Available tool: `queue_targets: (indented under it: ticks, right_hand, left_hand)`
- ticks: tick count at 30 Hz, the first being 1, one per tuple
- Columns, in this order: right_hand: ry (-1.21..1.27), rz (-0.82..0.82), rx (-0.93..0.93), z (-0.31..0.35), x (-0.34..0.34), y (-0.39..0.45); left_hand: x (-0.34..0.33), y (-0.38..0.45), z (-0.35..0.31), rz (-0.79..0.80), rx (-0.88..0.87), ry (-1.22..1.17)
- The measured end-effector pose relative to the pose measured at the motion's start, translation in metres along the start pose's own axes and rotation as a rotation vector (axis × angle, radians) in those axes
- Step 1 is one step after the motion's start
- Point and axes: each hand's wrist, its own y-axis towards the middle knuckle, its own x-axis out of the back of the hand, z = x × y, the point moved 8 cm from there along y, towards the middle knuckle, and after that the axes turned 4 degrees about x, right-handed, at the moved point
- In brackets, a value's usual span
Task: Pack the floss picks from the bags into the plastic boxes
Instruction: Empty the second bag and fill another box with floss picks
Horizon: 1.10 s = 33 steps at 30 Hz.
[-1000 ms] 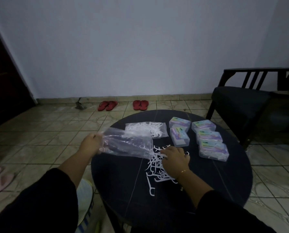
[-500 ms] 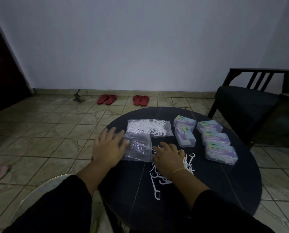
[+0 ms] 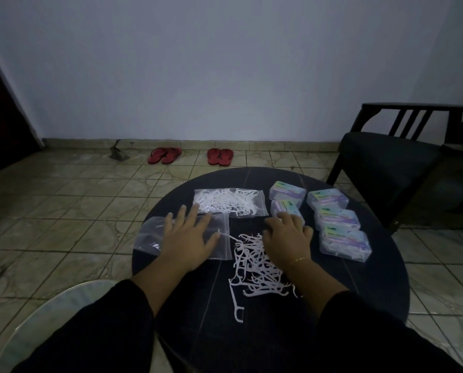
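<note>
A pile of loose white floss picks [image 3: 254, 267] lies in the middle of the round dark table [image 3: 359, 286]. My left hand [image 3: 188, 238] rests flat, fingers spread, on an emptied clear zip bag [image 3: 149, 235] at the table's left edge. My right hand [image 3: 287, 240] lies palm down on the pile's right side, its fingertips touching a clear plastic box [image 3: 284, 207]. A second bag [image 3: 229, 201], full of floss picks, lies behind the empty one. Several more clear boxes with coloured labels [image 3: 345, 242] stand along the right.
A dark wooden armchair [image 3: 402, 162] stands right of the table. Two pairs of red sandals [image 3: 192, 156] lie by the far wall on the tiled floor. A pale round object [image 3: 50, 313] sits low at my left.
The left hand laid the emptied bag down flat on the table's left side and now presses on it. The right hand slid right over the pile toward the boxes.
</note>
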Motion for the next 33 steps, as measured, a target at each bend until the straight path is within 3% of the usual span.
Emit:
queue_targets:
  ticks: [5,9,19,25,33]
  right_hand:
    - [-0.144,0.073,-0.099,-0.034,-0.002,0.020]
    - [-0.088,0.140,-0.165,-0.045,-0.014,0.030]
    - [0.230,-0.121,-0.079,-0.047,0.035,-0.005]
    - [0.258,0.001,-0.052,-0.073,0.058,-0.060]
    - [0.206,0.216,0.026,-0.102,0.054,-0.096]
  left_hand:
    - [0.006,0.004,-0.051,-0.033,-0.111,-0.058]
    - [-0.004,0.000,-0.085,0.006,-0.186,-0.071]
    - [-0.004,-0.012,-0.118,-0.013,-0.238,-0.141]
    - [0.005,-0.038,-0.146,-0.077,-0.233,-0.277]
    - [-0.007,-0.060,-0.189,0.066,-0.317,-0.403]
